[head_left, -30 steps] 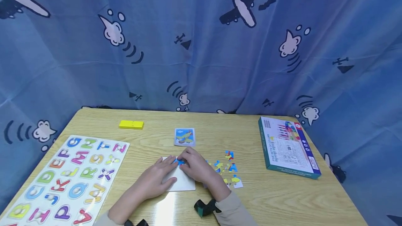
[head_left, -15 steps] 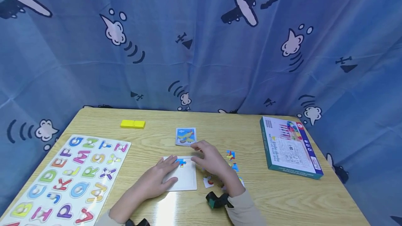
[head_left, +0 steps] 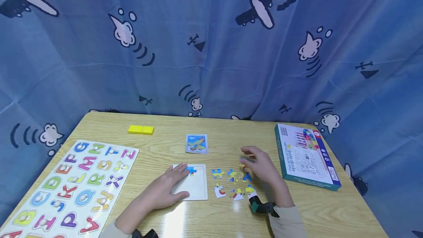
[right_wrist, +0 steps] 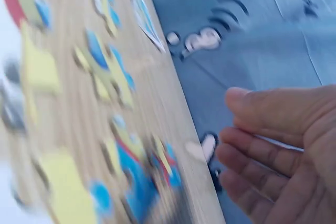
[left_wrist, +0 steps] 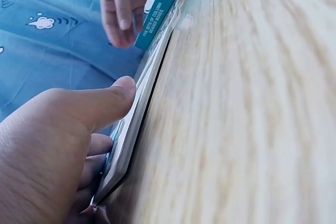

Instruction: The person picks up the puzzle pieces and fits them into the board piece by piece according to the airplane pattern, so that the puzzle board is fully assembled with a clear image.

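My left hand (head_left: 165, 188) lies flat over the left side of a white square puzzle tray (head_left: 195, 189), its thumb along the near edge. In the left wrist view the thumb (left_wrist: 118, 100) rests at the tray's rim. One blue jigsaw piece (head_left: 191, 171) sits near the tray's top edge, partly behind the fingers. To the right, my right hand (head_left: 264, 166) hovers at the far right side of the loose jigsaw pieces (head_left: 232, 175). Its fingers are loosely bent with nothing between them, as the right wrist view shows (right_wrist: 273, 166).
A small airplane picture card (head_left: 196, 144) lies behind the tray. A white alphabet knob board (head_left: 77, 186) covers the table's left side, with a yellow box (head_left: 141, 130) at the back. On the right lies a flat green-edged box (head_left: 307, 157). A blue curtain (head_left: 211, 47) hangs behind.
My right hand has let go of the blue jigsaw piece on the tray and moved right, over to the loose pieces. The left hand has stayed on the tray.
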A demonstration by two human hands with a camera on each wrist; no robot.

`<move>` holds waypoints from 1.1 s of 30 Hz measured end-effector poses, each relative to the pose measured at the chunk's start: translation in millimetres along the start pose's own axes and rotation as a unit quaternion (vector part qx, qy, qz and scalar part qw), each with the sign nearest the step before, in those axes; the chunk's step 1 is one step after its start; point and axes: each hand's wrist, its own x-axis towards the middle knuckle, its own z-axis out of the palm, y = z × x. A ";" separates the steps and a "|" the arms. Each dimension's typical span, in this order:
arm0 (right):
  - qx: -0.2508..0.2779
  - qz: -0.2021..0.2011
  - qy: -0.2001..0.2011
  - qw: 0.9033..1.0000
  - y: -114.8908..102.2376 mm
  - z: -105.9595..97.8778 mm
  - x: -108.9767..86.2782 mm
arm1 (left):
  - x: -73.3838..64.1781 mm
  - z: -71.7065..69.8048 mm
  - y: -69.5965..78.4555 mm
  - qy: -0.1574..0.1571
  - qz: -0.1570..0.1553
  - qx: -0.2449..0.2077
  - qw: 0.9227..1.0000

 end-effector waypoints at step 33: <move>-0.053 0.031 -0.011 0.998 30.6 6.2 1.8 | -1.0 0.0 -1.3 -0.003 0.000 -0.019 1.000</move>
